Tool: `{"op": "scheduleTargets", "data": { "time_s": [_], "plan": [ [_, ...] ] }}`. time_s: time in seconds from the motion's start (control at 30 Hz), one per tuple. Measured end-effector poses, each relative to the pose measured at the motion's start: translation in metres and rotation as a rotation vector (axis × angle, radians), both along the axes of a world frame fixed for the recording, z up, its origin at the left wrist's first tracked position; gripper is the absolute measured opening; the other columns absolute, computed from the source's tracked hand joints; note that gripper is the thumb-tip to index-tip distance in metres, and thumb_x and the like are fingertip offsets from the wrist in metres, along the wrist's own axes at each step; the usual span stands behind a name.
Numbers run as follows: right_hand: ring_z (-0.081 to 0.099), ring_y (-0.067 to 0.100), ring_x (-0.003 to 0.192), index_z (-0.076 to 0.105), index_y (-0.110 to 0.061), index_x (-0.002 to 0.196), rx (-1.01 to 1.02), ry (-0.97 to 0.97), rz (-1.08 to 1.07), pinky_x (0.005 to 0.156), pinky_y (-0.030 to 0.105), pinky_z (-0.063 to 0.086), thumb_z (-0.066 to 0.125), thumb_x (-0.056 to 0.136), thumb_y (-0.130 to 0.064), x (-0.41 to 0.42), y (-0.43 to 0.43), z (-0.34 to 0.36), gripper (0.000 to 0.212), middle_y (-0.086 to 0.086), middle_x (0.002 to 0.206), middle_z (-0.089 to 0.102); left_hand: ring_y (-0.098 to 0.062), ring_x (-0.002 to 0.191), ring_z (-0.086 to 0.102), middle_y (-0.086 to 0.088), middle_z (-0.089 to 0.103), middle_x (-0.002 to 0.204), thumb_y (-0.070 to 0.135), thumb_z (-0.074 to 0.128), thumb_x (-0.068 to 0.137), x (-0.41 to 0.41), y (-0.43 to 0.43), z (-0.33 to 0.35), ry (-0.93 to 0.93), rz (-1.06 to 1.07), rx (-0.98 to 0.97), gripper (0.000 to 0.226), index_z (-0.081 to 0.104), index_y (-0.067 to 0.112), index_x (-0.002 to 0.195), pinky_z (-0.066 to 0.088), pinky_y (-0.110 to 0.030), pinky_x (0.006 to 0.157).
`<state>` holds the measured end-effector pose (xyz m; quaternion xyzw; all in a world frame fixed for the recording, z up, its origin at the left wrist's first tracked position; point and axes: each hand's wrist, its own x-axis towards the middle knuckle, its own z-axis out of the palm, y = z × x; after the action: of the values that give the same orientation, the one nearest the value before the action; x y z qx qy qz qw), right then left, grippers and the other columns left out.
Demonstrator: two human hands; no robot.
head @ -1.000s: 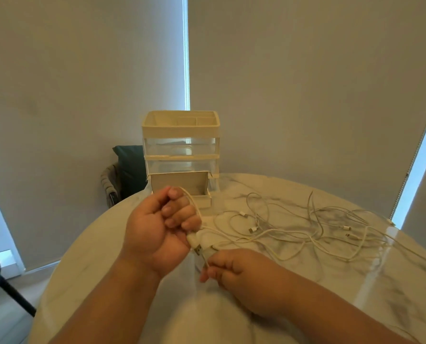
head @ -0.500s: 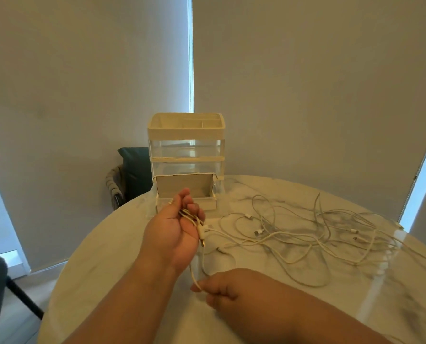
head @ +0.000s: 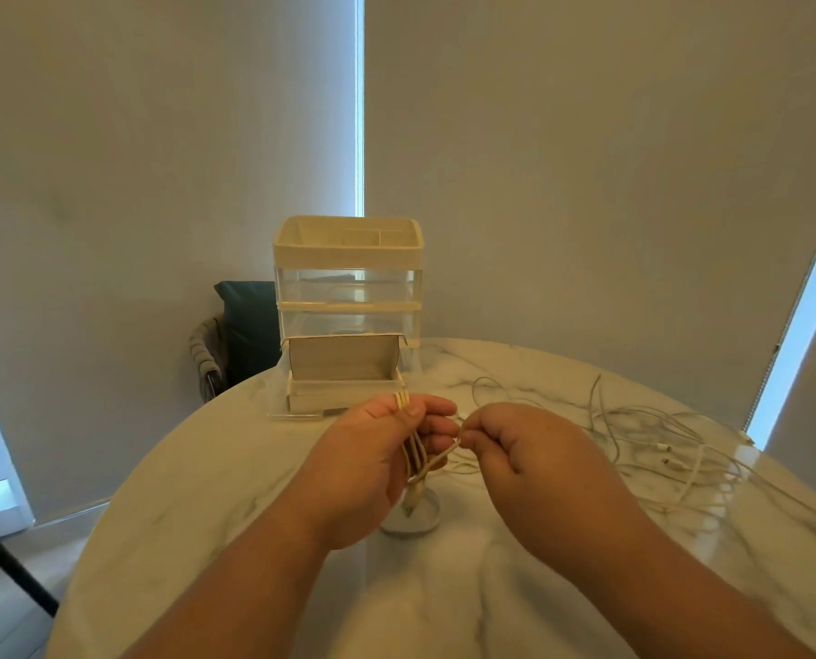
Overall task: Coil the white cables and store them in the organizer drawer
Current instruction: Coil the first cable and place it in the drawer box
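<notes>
Single head-worn wide-angle view, looking forward-down, close over table (head: 206,492), organizer (head: 346,316) at far edge

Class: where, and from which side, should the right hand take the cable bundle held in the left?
Pinch the cable bundle at mid-length, coming from the right hand's side: strands lie parallel there, while the left hand's thumb covers the top.

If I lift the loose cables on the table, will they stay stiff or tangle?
Probably floppy: the cables lie in slack curves on the table. Likely to tangle, since their loops cross. Probably light, being thin.
</notes>
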<state>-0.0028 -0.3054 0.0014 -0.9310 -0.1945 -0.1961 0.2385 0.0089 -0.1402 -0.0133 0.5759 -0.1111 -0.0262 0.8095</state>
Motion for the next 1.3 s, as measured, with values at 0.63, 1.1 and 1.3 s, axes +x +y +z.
{"op": "scheduleTargets", "data": {
  "time_s": [0.63, 1.1, 1.3],
  "plan": [
    [0.063, 0.007, 0.074, 0.07, -0.038, 0.078, 0.202, -0.022, 0.435, 0.064, 0.019, 0.046, 0.051, 0.09, -0.053, 0.019, -0.021, 0.003, 0.027, -0.017, 0.072, 0.066, -0.011, 0.044, 0.02, 0.001, 0.023, 0.054, 0.037, 0.048, 0.094, -0.014, -0.001, -0.013, 0.036, -0.543, -0.019, 0.039, 0.05, 0.016, 0.061, 0.013, -0.025, 0.045],
    [0.054, -0.006, 0.063, 0.064, -0.045, 0.113, 0.137, 0.28, 0.396, 0.062, 0.009, 0.039, 0.047, 0.103, -0.032, 0.013, -0.006, -0.011, 0.024, -0.024, 0.066, 0.061, -0.007, 0.051, 0.047, 0.005, 0.049, 0.056, 0.033, 0.035, 0.104, -0.002, 0.034, 0.003, -0.124, -0.457, -0.733, 0.041, 0.059, 0.015, 0.076, 0.042, -0.022, 0.055],
    [0.056, -0.004, 0.067, 0.056, -0.057, 0.118, 0.052, 0.458, 0.425, 0.071, 0.02, 0.046, 0.044, 0.102, -0.033, 0.009, 0.01, -0.03, 0.03, -0.012, 0.079, 0.069, -0.004, 0.045, 0.034, 0.008, 0.037, 0.057, 0.032, 0.036, 0.102, -0.001, 0.027, 0.007, -0.035, -0.065, -0.744, 0.04, 0.059, 0.015, 0.073, 0.036, -0.018, 0.044]
  ]
}}
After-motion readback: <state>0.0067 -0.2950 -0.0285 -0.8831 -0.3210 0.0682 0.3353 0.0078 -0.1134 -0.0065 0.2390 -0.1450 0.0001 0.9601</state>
